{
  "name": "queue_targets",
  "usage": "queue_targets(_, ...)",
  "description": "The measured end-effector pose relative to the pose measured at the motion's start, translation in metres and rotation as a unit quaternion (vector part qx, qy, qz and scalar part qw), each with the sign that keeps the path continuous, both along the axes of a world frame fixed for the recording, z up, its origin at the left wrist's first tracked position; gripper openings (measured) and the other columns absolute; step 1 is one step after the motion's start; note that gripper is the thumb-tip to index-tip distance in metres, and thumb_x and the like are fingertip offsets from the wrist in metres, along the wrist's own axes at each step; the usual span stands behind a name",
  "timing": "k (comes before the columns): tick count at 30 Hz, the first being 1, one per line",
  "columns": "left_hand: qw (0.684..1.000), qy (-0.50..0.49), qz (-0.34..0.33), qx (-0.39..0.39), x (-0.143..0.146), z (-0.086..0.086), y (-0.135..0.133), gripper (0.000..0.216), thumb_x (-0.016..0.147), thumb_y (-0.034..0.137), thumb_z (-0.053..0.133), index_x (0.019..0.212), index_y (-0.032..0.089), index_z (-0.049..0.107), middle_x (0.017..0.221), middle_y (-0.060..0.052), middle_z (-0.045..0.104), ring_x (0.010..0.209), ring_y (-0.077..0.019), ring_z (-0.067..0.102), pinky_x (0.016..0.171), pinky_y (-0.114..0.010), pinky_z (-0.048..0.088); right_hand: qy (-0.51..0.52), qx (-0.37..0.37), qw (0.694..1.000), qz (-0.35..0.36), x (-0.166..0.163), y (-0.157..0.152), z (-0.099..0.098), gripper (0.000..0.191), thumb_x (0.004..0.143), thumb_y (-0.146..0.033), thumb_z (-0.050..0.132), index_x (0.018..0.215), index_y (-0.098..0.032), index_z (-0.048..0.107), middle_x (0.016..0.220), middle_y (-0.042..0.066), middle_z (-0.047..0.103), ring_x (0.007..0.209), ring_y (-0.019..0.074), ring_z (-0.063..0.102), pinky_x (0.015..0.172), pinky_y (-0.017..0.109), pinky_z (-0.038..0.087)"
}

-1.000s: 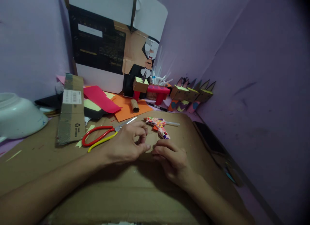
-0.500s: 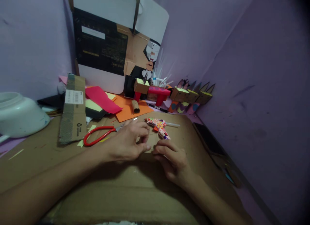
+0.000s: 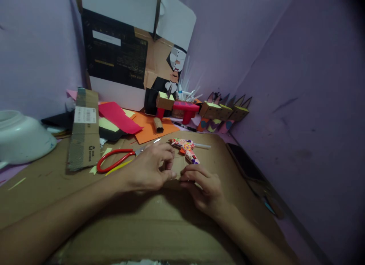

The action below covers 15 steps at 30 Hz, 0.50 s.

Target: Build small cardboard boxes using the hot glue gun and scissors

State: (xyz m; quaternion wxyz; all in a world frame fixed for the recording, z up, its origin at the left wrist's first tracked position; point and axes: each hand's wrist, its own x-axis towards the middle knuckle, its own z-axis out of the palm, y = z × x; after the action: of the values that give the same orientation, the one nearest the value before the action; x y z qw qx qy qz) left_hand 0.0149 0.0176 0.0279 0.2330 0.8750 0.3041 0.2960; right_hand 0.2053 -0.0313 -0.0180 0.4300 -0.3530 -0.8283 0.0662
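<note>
My left hand is closed, thumb and fingers pinching the left side of a small piece of cardboard. From the right, my right hand grips the same piece with bent fingers. The two thumbs come close together at its near edge, and the fingers cover much of it. Just beyond lies a glue gun with a colourful pattern, a clear glue stick jutting from its back. Red-handled scissors rest beside my left wrist, next to a yellow strip.
A cardboard sheet covers the tabletop. On the left are a white bowl and a cardboard strip. Coloured paper, a short cardboard tube and small cardboard animal figures stand behind. A dark phone-like slab lies right.
The view has shifted slightly, and more of the yellow strip shows beside the scissors. Both hands keep nearly the same pose on the cardboard.
</note>
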Motion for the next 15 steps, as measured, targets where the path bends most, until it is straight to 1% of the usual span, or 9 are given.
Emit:
queue_targets(3, 1.0, 0.002, 0.008, -0.014, 0.0, 0.001, 0.001, 0.016, 0.07, 0.014, 0.061, 0.058, 0.016, 0.052, 0.085, -0.004, 0.06, 0.088, -0.0211, 0.056, 0.08, -0.035, 0.045, 0.008, -0.003, 1.0, 0.009, 0.001, 0.0, 0.0, 0.011, 0.085, -0.011, 0.055, 0.083, -0.02, 0.061, 0.084, 0.005, 0.064, 0.073, 0.0144, 0.063, 0.065, 0.023, 0.05)
queue_targets(5, 0.999, -0.012, 0.001, -0.04, -0.005, 0.003, 0.002, 0.012, 0.071, 0.015, 0.06, 0.061, 0.016, 0.055, 0.091, -0.005, 0.061, 0.094, -0.0215, 0.057, 0.085, -0.036, 0.044, 0.02, -0.016, 1.0, 0.011, 0.002, 0.001, 0.0, 0.011, 0.084, -0.012, 0.056, 0.083, -0.02, 0.062, 0.084, 0.004, 0.064, 0.073, 0.0148, 0.063, 0.067, 0.024, 0.05)
queue_targets(7, 0.996, -0.009, -0.032, -0.085, -0.012, 0.004, 0.001, 0.007, 0.076, 0.019, 0.058, 0.07, 0.017, 0.061, 0.104, -0.006, 0.062, 0.106, -0.0225, 0.055, 0.093, -0.037, 0.041, 0.055, -0.046, 0.997, 0.005, 0.004, 0.004, 0.0, 0.01, 0.083, -0.012, 0.058, 0.082, -0.021, 0.063, 0.084, 0.004, 0.063, 0.077, 0.0162, 0.063, 0.07, 0.026, 0.05)
queue_targets(9, 0.988, 0.025, -0.068, -0.138, -0.02, 0.002, -0.001, 0.012, 0.08, 0.025, 0.058, 0.088, 0.019, 0.065, 0.125, -0.008, 0.055, 0.121, -0.025, 0.047, 0.099, -0.038, 0.038, 0.113, -0.074, 0.991, -0.009, 0.003, 0.008, -0.001, 0.01, 0.08, -0.012, 0.061, 0.078, -0.021, 0.064, 0.084, 0.004, 0.064, 0.08, 0.0175, 0.063, 0.072, 0.027, 0.05)
queue_targets(10, 0.987, 0.028, -0.071, -0.143, -0.022, -0.001, -0.002, 0.025, 0.073, 0.026, 0.066, 0.098, 0.02, 0.063, 0.135, -0.009, 0.048, 0.127, -0.0269, 0.042, 0.101, -0.039, 0.037, 0.14, -0.083, 0.987, -0.016, 0.002, 0.01, -0.001, 0.01, 0.079, -0.012, 0.062, 0.077, -0.022, 0.065, 0.083, 0.004, 0.064, 0.08, 0.0178, 0.063, 0.072, 0.027, 0.05)
queue_targets(11, 0.987, 0.035, -0.072, -0.139, -0.023, -0.005, -0.004, 0.039, 0.068, 0.021, 0.071, 0.105, 0.022, 0.06, 0.144, -0.009, 0.037, 0.131, -0.0277, 0.037, 0.102, -0.04, 0.036, 0.161, -0.087, 0.983, -0.022, 0.001, 0.013, -0.001, 0.01, 0.078, -0.012, 0.063, 0.075, -0.022, 0.065, 0.082, 0.004, 0.064, 0.08, 0.0178, 0.063, 0.071, 0.027, 0.05)
queue_targets(12, 0.989, 0.034, -0.059, -0.13, -0.022, -0.01, -0.005, 0.049, 0.065, 0.014, 0.071, 0.111, 0.024, 0.057, 0.149, -0.008, 0.03, 0.135, -0.0279, 0.031, 0.104, -0.041, 0.034, 0.178, -0.087, 0.98, -0.028, -0.001, 0.016, -0.001, 0.011, 0.077, -0.012, 0.064, 0.074, -0.022, 0.065, 0.081, 0.003, 0.064, 0.079, 0.0176, 0.063, 0.069, 0.027, 0.05)
queue_targets(13, 0.992, 0.022, -0.042, -0.115, -0.019, -0.015, -0.006, 0.053, 0.064, 0.009, 0.069, 0.113, 0.024, 0.055, 0.149, -0.009, 0.028, 0.136, -0.0276, 0.028, 0.107, -0.042, 0.031, 0.188, -0.085, 0.978, -0.032, -0.003, 0.018, -0.001, 0.011, 0.077, -0.011, 0.064, 0.074, -0.022, 0.065, 0.081, 0.003, 0.064, 0.078, 0.0174, 0.064, 0.068, 0.026, 0.05)
queue_targets(15, 0.995, -0.046, -0.006, -0.086, -0.012, -0.023, -0.007, 0.042, 0.067, 0.005, 0.062, 0.105, 0.021, 0.056, 0.142, -0.011, 0.039, 0.134, -0.0261, 0.032, 0.108, -0.042, 0.03, 0.205, -0.078, 0.975, -0.042, -0.007, 0.02, 0.0, 0.012, 0.076, -0.01, 0.064, 0.074, -0.022, 0.066, 0.08, 0.003, 0.065, 0.077, 0.0171, 0.064, 0.067, 0.026, 0.05)
